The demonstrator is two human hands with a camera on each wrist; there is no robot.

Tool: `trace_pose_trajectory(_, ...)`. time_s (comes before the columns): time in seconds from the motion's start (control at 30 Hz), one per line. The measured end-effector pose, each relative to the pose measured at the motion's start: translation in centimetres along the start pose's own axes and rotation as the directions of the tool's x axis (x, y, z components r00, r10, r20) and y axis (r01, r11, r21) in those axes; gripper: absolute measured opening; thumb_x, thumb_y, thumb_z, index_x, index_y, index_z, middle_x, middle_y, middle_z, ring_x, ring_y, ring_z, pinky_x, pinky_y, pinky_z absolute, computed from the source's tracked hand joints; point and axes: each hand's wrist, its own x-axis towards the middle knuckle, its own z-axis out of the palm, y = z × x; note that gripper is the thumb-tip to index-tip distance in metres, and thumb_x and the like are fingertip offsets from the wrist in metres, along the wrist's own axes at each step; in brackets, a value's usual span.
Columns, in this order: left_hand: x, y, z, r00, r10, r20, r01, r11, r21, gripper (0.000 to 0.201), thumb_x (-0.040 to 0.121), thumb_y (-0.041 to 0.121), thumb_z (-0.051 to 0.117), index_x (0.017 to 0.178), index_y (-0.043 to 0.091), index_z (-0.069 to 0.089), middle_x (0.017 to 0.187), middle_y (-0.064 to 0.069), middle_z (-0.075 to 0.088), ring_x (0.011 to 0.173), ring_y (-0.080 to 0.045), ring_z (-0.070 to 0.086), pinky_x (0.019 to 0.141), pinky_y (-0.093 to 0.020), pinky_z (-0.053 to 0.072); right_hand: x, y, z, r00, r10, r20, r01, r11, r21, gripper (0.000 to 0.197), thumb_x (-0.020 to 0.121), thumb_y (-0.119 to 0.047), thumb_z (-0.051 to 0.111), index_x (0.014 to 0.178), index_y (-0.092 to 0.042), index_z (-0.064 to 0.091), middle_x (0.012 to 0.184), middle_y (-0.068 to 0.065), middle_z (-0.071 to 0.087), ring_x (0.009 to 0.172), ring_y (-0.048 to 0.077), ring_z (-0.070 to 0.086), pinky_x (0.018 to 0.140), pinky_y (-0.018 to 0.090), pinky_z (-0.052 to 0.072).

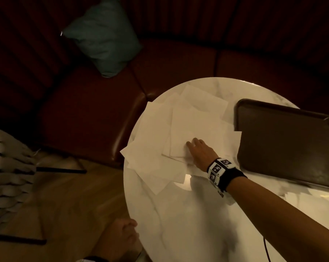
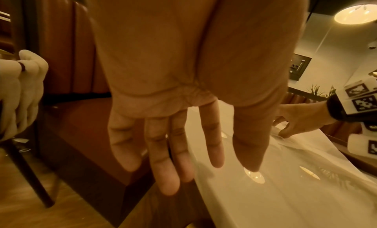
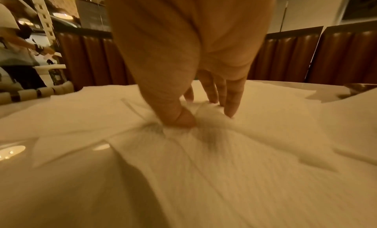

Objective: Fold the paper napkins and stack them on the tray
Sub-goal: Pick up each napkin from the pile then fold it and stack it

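Several white paper napkins lie unfolded and overlapping on the left part of a round white marble table. A dark brown tray sits bare at the table's right. My right hand reaches over the pile. In the right wrist view, the right hand pinches the top napkin between thumb and fingers, bunching it into a ridge. My left hand hovers at the table's near left edge. In the left wrist view the left hand has straight fingers and holds nothing.
A brown leather bench with a teal cushion curves behind the table. A striped chair stands at the left on the wooden floor. A thin black cable crosses the table's near edge. Another person stands beyond a partition.
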Motion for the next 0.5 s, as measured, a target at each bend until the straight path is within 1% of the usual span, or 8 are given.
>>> trace_pose_trajectory(0.07,-0.3,0.9,-0.3,0.998,0.054,0.021,-0.055,0.997,0.059,0.011,0.087,0.012,0.059,0.093,0.02,0.062,0.092,0.001,0.063,0.085,-0.014,0.063,0.073,-0.019,0.054,-0.3,0.1,0.3,0.999,0.002,-0.051,-0.001,1.0,0.028,0.041,0.087,0.0,0.049,0.126,-0.006,0.041,0.122,0.014,0.046,0.11,0.03,0.046,0.078,0.039,0.052)
trace_pose_trajectory(0.13,-0.1,1.7,-0.5,0.995,0.073,0.062,-0.077,0.995,0.061,0.015,0.083,0.005,0.064,0.091,0.017,0.061,0.094,0.002,0.061,0.086,-0.008,0.06,0.065,-0.007,0.047,-0.8,0.0,-0.1,0.995,0.056,-0.088,-0.047,0.994,0.094,0.028,0.092,-0.007,0.043,0.12,-0.005,0.048,0.116,0.014,0.052,0.103,0.031,0.052,0.077,0.038,0.049)
trace_pose_trajectory(0.2,-0.3,3.2,-0.9,0.992,0.117,0.037,-0.12,0.988,0.095,0.019,0.08,0.008,0.069,0.087,0.024,0.061,0.095,0.009,0.061,0.09,-0.003,0.059,0.069,-0.008,0.044,-1.6,0.0,-1.4,0.979,0.142,-0.146,-0.115,0.978,0.176,0.023,0.094,-0.013,0.042,0.113,-0.004,0.053,0.105,0.015,0.058,0.093,0.033,0.056,0.072,0.037,0.046)
trace_pose_trajectory(0.27,-0.7,4.3,-0.9,0.984,0.177,0.002,-0.177,0.982,0.064,0.021,0.08,0.008,0.068,0.086,0.027,0.061,0.094,0.007,0.064,0.091,-0.007,0.061,0.075,-0.014,0.048,-3.0,0.0,-3.5,0.95,0.201,-0.239,-0.131,0.952,0.277,0.022,0.092,-0.015,0.045,0.107,-0.005,0.058,0.094,0.013,0.061,0.084,0.032,0.057,0.069,0.037,0.047)
trace_pose_trajectory(0.3,-0.9,5.3,-0.7,0.976,0.214,-0.036,-0.213,0.976,0.041,0.021,0.08,0.009,0.069,0.085,0.028,0.062,0.093,0.003,0.066,0.091,-0.011,0.063,0.078,-0.02,0.05,-4.0,-0.1,-4.9,0.931,0.214,-0.295,-0.111,0.938,0.329,0.019,0.091,-0.016,0.048,0.102,-0.005,0.059,0.087,0.012,0.062,0.079,0.031,0.057,0.067,0.035,0.047)
trace_pose_trajectory(0.37,-1.0,7.6,-0.1,0.945,0.306,-0.119,-0.305,0.952,0.025,0.023,0.078,0.013,0.072,0.087,0.032,0.062,0.09,-0.001,0.066,0.091,-0.015,0.063,0.081,-0.026,0.051,-6.7,0.0,-8.0,0.901,0.204,-0.383,-0.026,0.906,0.423,0.01,0.088,-0.013,0.051,0.086,-0.007,0.059,0.074,0.008,0.06,0.069,0.026,0.054,0.061,0.03,0.038)
trace_pose_trajectory(0.43,-0.6,10.4,0.8,0.899,0.394,-0.191,-0.4,0.916,0.005,0.035,0.071,0.02,0.078,0.098,0.034,0.061,0.096,0.002,0.064,0.095,-0.01,0.06,0.085,-0.028,0.049,-10.1,0.3,-11.1,0.897,0.171,-0.407,0.081,0.842,0.533,0.011,0.086,-0.007,0.053,0.077,-0.005,0.059,0.068,0.005,0.06,0.064,0.023,0.053,0.059,0.029,0.035)
trace_pose_trajectory(0.5,-0.2,13.4,2.0,0.898,0.414,-0.152,-0.433,0.892,-0.13,0.065,0.062,0.033,0.083,0.12,0.029,0.053,0.112,0.002,0.06,0.108,-0.01,0.055,0.094,-0.031,0.044,-13.8,0.8,-13.8,0.898,0.168,-0.408,0.176,0.71,0.681,0.019,0.086,-0.003,0.053,0.076,-0.013,0.065,0.069,-0.007,0.066,0.067,0.009,0.06,0.063,0.021,0.044)
